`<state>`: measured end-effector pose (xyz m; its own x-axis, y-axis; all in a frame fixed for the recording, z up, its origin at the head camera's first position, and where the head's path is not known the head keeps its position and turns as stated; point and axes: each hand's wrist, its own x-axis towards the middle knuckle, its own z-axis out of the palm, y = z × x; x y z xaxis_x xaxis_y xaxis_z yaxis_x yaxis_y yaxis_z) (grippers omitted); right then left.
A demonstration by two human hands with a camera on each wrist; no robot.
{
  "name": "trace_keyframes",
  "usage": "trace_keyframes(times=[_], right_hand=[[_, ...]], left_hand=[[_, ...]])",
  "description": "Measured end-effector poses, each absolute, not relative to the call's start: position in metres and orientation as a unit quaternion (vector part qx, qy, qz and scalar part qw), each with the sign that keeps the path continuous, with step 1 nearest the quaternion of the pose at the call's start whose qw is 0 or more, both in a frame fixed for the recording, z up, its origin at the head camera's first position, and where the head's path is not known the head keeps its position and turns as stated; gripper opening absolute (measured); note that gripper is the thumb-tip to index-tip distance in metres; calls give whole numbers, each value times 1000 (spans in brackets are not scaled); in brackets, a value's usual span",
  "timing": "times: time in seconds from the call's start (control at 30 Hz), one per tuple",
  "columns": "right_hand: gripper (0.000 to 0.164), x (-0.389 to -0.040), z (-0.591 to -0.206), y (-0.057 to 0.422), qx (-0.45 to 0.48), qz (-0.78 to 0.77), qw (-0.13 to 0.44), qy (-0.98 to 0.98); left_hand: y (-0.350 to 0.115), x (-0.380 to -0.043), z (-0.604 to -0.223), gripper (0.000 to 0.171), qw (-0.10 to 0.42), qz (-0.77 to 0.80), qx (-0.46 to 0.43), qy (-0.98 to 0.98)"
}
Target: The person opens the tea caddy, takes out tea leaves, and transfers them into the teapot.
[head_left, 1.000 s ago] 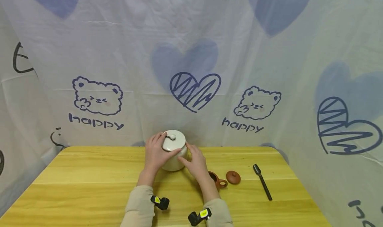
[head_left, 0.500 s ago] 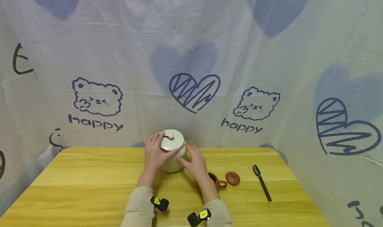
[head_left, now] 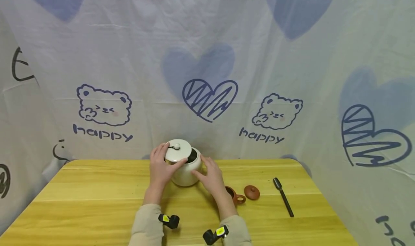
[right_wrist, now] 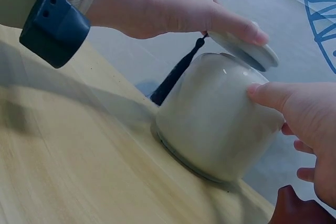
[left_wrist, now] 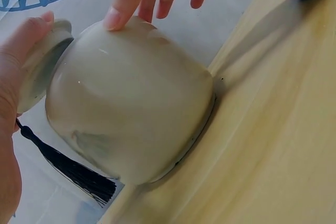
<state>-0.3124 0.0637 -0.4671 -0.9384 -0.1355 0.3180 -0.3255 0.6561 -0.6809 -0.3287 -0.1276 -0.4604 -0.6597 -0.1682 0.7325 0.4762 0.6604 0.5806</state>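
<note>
While the right hand [head_left: 211, 174] holds a rounded white ceramic jar [head_left: 184, 175], the left hand [head_left: 161, 169] grips a round white knobbed lid [head_left: 179, 152] offset left over the jar's opening [head_left: 193, 155].

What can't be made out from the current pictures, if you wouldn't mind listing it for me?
Inside of the jar: head view, the lid covers part of the opening, and the gap is too dark.
Brown pot: head view, the right forearm hides part of its body.
Yellow label: head view, its writing is too small.
Lower-right wall lettering: cut off by the head view's edges.
</note>
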Motion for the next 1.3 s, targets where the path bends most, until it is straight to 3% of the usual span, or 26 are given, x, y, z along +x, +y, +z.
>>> trace_keyframes(times=[0.93,1.3], right_hand=[[68,-314,-468,63,124,406,122,-897],[68,-315,-470,61,123,407,120,-897]], left_hand=[[-185,-318,-472,85,517,-384,-31,-764],[-202,-309,-479,85,481,-402,29,-778]])
